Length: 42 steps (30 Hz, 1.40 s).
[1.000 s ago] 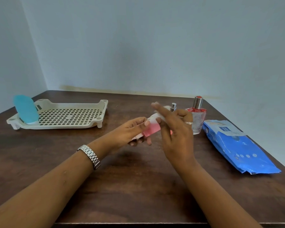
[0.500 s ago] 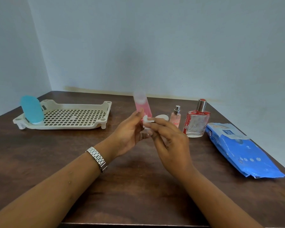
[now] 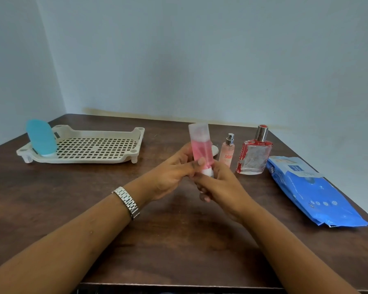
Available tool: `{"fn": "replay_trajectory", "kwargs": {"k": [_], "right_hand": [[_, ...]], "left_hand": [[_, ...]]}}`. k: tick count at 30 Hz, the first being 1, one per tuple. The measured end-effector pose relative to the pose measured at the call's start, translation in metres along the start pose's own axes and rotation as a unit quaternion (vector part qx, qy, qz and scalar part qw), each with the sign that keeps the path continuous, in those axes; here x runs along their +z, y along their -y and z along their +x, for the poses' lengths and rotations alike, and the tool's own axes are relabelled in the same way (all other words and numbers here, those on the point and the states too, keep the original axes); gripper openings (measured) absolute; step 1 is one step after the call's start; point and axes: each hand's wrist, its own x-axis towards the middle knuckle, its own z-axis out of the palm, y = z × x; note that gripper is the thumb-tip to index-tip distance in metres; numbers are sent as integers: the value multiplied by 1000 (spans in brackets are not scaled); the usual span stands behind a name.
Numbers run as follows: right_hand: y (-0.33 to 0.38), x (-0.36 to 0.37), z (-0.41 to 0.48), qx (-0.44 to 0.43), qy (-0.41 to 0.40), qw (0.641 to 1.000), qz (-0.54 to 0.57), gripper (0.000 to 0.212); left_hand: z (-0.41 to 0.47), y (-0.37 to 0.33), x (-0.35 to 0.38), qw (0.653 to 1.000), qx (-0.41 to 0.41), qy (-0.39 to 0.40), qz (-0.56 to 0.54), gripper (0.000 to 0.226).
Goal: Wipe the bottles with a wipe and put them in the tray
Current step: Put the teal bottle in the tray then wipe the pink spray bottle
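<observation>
A pink tube bottle (image 3: 200, 145) stands upright above the table, cap end down, held at its lower part by my left hand (image 3: 170, 175). My right hand (image 3: 219, 187) is closed around the white cap end, where a bit of white wipe (image 3: 207, 172) shows between the fingers. A cream slotted tray (image 3: 89, 148) sits at the far left with a teal bottle (image 3: 41, 137) standing in its left end. A small pink spray bottle (image 3: 227, 152) and a square red-and-clear perfume bottle (image 3: 254, 155) stand on the table to the right of my hands.
A blue pack of wipes (image 3: 310, 189) lies at the right edge of the dark wooden table (image 3: 72, 198). A small white object (image 3: 215, 150) lies behind the pink tube. Blue walls close off the back and left.
The pink tube went from lying tilted between my hands to standing upright. My right hand moved from its side down to the cap end. The view shifted slightly.
</observation>
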Motion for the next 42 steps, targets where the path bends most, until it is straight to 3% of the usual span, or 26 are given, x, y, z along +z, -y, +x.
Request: {"fn": "replay_trajectory", "kwargs": {"k": [5,7,9,12,15,17,20,23,27,32,38,42], "right_hand": [[5,-2,-1,96,21,993,-72,17],[3,-2,0,96,-7,991,-94,18],[1,-4,2,53,-41,982,-179,22],[-5,-4,4,-23,-112,926,-361,28],[-6,-3,0,-65,-165,845,-504,19],[-9,-4,-2,-95,-182,803,-560,23],[-12,-2,0,-156,-196,773,-583,22],[-19,-3,5,-211,-186,753,-596,38],[-21,2,6,-265,-167,721,-617,52],[-18,0,6,-300,-108,723,-612,58],[-6,-6,1,-289,-142,816,-480,31],[-6,-13,3,-243,-182,821,-484,27]], "left_hand": [[3,-5,-8,997,59,-23,50,82],[2,-5,-10,988,96,-57,107,87],[1,-7,-13,959,139,-106,223,73],[3,-7,-18,897,189,-168,362,62],[4,-3,-17,864,181,-222,414,61],[5,-1,-15,859,155,-248,420,61],[8,3,-15,863,107,-276,408,67],[8,6,-15,896,53,-302,321,62],[11,9,-16,912,-20,-351,211,42],[10,4,-20,920,-97,-368,92,42],[11,6,-19,943,-124,-305,44,39],[8,3,-22,967,-106,-217,79,38]]}}
